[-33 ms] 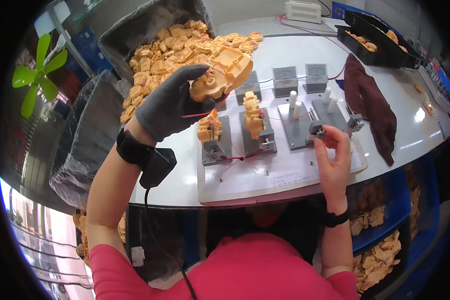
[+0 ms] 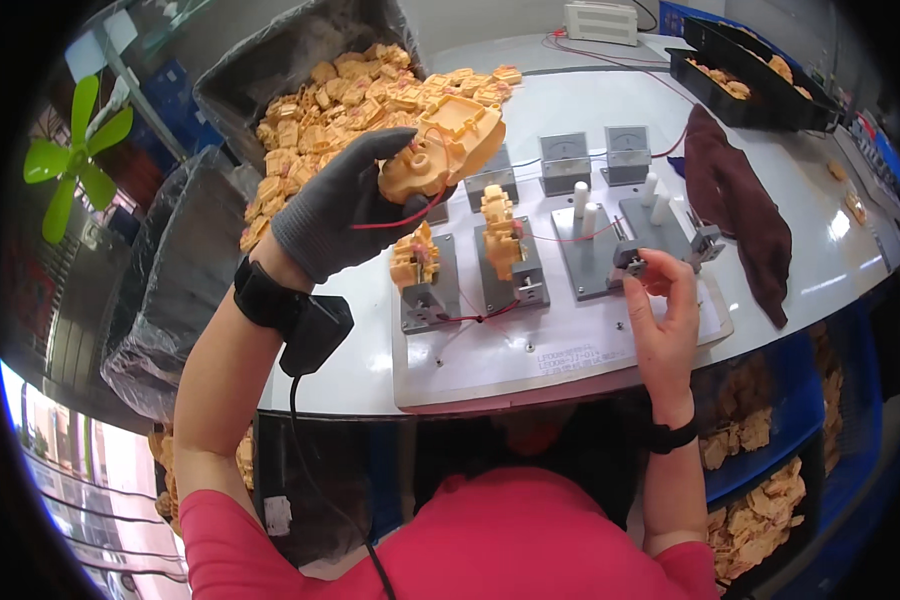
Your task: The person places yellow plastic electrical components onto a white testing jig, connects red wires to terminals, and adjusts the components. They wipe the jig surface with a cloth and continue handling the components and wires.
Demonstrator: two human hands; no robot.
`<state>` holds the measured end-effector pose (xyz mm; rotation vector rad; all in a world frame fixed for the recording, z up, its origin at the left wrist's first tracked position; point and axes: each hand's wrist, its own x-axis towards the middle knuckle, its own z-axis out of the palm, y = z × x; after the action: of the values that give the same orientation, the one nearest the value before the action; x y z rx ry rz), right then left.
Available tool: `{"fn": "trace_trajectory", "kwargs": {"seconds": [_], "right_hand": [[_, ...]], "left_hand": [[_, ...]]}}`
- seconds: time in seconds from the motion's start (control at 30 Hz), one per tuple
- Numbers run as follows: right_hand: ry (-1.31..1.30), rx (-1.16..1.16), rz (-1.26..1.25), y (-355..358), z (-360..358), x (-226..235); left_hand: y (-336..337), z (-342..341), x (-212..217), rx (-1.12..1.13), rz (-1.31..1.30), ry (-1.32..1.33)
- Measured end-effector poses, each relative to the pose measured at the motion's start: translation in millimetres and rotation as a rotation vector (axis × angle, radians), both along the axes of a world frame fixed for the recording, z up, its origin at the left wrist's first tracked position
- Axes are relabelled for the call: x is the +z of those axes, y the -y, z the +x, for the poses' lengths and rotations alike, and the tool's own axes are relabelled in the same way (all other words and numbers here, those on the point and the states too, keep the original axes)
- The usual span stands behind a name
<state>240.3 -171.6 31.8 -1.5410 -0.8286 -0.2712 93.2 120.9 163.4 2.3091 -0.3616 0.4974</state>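
Evidently, a housing was finger-clasped above the board by the left hand, a clamp pinched by the right hand; red wire risked being strained by snagging.

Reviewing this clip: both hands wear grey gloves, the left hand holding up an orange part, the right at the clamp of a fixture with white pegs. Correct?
Not quite: only the left hand is gloved. The head view shows the right hand bare. The orange part, clamp, fixture and white pegs are as you say.
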Motion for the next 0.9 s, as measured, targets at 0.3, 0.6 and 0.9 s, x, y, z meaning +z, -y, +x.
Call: {"fn": "trace_trajectory", "kwargs": {"seconds": [0.3, 0.6, 0.9], "right_hand": [[-0.04, 0.027, 0.001, 7.1, 3.2, 1.2], [-0.049, 0.073, 0.026, 8.1, 5.1, 0.8], [-0.086, 0.159, 0.087, 14.6, 9.4, -2.7]], "left_hand": [[34.2, 24.6, 14.3, -0.028, -0.738, -0.285], [37.0, 60.2, 31.8, 0.222, -1.397, -0.744], [25.9, 86.9, 31.1, 0.286, -1.342, -0.846]]}}
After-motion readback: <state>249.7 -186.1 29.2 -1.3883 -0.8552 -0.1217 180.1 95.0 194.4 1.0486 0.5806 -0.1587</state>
